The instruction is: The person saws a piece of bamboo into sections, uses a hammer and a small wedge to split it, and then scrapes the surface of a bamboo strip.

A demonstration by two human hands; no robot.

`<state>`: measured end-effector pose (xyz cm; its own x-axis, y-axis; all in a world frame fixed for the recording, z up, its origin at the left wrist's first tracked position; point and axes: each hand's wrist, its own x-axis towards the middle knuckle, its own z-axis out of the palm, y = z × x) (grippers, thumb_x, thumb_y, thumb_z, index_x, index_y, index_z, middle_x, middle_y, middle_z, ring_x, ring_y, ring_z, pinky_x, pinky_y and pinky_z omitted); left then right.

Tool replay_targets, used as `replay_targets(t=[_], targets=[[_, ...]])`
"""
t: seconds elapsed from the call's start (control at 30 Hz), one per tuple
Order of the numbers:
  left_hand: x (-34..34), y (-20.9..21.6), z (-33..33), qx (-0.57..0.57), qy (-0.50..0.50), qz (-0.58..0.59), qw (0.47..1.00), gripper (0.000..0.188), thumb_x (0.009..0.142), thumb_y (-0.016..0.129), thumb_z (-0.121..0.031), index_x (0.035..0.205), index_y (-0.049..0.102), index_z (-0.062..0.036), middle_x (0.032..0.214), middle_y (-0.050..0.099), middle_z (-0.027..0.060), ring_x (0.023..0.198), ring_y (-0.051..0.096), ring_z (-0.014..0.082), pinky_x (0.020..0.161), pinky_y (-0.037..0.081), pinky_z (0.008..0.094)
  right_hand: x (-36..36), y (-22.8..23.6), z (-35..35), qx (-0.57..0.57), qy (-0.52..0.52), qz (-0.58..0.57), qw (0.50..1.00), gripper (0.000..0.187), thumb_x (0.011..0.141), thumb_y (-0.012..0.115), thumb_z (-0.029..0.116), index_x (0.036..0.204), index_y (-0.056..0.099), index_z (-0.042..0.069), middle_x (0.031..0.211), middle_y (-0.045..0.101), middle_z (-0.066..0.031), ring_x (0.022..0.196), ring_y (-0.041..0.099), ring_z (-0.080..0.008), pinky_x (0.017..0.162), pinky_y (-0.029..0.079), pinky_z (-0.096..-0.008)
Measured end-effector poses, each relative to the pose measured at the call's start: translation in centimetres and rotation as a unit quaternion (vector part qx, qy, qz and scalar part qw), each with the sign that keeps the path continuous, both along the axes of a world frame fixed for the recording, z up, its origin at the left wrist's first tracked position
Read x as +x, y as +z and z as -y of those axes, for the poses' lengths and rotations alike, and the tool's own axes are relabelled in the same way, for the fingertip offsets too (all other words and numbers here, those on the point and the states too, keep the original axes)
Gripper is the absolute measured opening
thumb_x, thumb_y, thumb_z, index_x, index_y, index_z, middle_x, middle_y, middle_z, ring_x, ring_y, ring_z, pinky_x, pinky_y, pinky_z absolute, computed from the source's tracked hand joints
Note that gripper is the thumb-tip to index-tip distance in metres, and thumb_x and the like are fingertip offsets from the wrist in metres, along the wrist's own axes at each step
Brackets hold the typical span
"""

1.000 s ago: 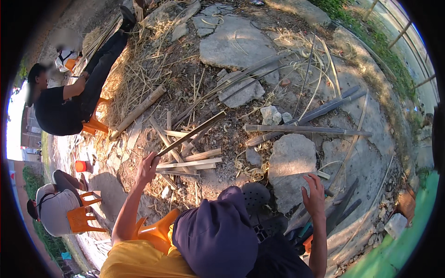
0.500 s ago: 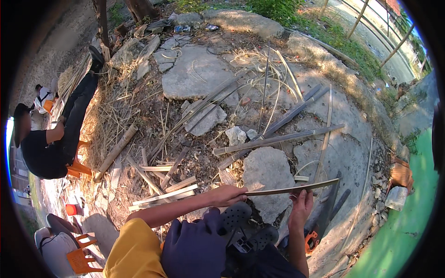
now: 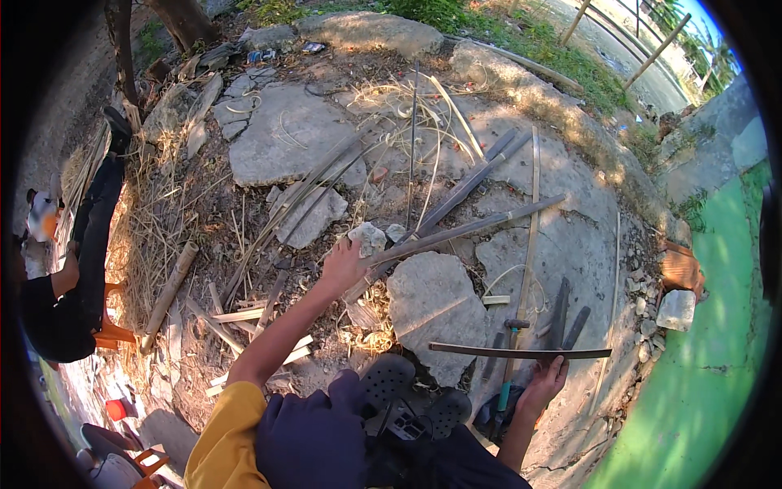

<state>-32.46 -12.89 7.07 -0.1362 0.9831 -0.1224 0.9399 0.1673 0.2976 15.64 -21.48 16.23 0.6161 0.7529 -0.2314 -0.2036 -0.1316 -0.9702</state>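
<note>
My right hand (image 3: pixel 544 385) is closed around a narrow bamboo strip (image 3: pixel 521 352), dark along its edge, held level above the concrete. The strip's left end sticks out free. My left hand (image 3: pixel 342 265) reaches forward, fingers stretched out, beside a pale stone (image 3: pixel 368 239) and the near end of a long split bamboo piece (image 3: pixel 464 235). Whether its fingertips touch either one, I cannot tell. Close to my right hand, under the strip, is a hammer-like tool (image 3: pixel 507 383) with a teal handle and dark head.
Split bamboo pieces (image 3: pixel 285 352) lie to the left of my knees, near a thick bamboo pole (image 3: pixel 169 297). A flat concrete slab (image 3: pixel 436 314) lies before my shoes. Far left sits a person in black (image 3: pixel 57 314). A green surface (image 3: pixel 692 375) runs along the right.
My left hand has let go of the bamboo strip and moved forward and left toward the stone. My right hand still holds the strip. The whole view has shifted, and the teal-handled tool now shows.
</note>
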Motion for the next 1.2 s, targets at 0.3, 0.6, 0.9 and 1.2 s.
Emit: replay_targets(t=[0.3, 0.6, 0.9, 1.2], targets=[[-4.0, -4.1, 2.6, -0.010, -0.049, 0.025, 0.998, 0.032, 0.094, 0.071, -0.025, 0.110, 0.056, -0.0021, 0.109, 0.064, 0.0204, 0.106, 0.062, 0.0424, 0.091, 0.050, 0.0546, -0.4, 0.3, -0.5, 0.009, 0.018, -0.016, 1.000, 0.030, 0.109, 0.061, 0.034, 0.128, 0.061, 0.011, 0.102, 0.070, 0.0000, 0.091, 0.064, -0.0103, 0.080, 0.047, -0.0293], [1.4, 8.2, 2.2, -0.253, -0.005, 0.371, 0.893, 0.031, 0.114, 0.044, -0.031, 0.105, 0.058, -0.0048, 0.073, 0.058, 0.0023, 0.068, 0.061, 0.0166, 0.067, 0.048, 0.0333, -0.3, 1.8, -0.9, 0.029, 0.011, -0.022, 0.999, 0.019, 0.107, 0.064, 0.030, 0.115, 0.064, 0.013, 0.098, 0.071, 0.0018, 0.085, 0.065, -0.0086, 0.072, 0.049, -0.0245], [10.8, -1.2, 11.1, -0.442, 0.102, 0.694, 0.559, 0.064, 0.114, 0.023, -0.056, 0.139, 0.049, -0.0031, 0.119, 0.066, 0.0116, 0.105, 0.068, 0.0212, 0.094, 0.056, 0.0406, -4.0, -1.1, -7.9, -0.028, 0.196, 0.002, 0.980, 0.024, 0.107, 0.064, 0.026, 0.111, 0.069, 0.003, 0.087, 0.069, 0.0008, 0.074, 0.063, -0.0078, 0.068, 0.051, -0.0253], [12.7, -2.1, 12.9, -0.423, 0.083, 0.687, 0.585, 0.051, 0.116, 0.028, -0.046, 0.129, 0.052, -0.0033, 0.111, 0.066, 0.0127, 0.096, 0.065, 0.0207, 0.089, 0.055, 0.0399, -8.0, -7.5, -11.5, -0.092, 0.289, 0.010, 0.953, 0.033, 0.106, 0.066, 0.028, 0.122, 0.065, -0.002, 0.091, 0.068, -0.0025, 0.074, 0.063, -0.0107, 0.067, 0.051, -0.0281]])
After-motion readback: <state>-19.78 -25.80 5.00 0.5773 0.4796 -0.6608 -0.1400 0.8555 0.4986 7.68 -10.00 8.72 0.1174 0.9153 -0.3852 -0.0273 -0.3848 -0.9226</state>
